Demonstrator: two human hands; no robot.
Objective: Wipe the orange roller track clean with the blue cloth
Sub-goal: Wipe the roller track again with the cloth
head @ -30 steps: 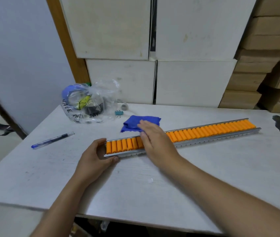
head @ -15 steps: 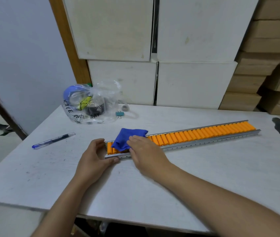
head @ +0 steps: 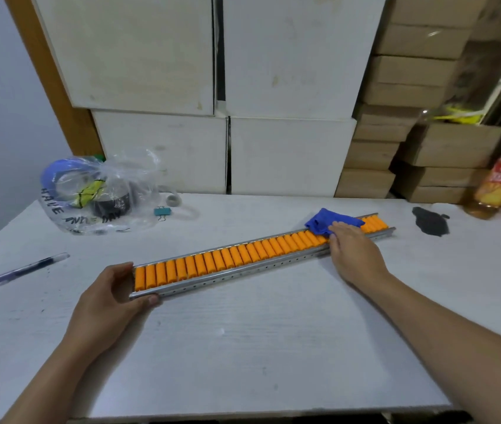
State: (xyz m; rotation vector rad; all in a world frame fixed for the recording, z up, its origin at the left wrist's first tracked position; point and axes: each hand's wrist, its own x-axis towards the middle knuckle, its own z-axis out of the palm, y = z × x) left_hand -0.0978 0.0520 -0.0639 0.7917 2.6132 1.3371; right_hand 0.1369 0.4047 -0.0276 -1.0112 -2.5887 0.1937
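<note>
A long metal roller track with orange rollers (head: 261,255) lies diagonally on the white tabletop (head: 243,347). The left hand (head: 111,304) grips its near-left end, fingers (head: 151,299) curled around the rail. Near the far-right end, the right hand (head: 353,252) presses a crumpled blue cloth (head: 324,222) flat onto the rollers, fingers extended, cloth bunched just beyond the fingertips.

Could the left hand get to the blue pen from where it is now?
Probably yes. The pen lies in the open on the table, with nothing between it and the left hand. But that hand grips the roller track end and would have to let go.
</note>
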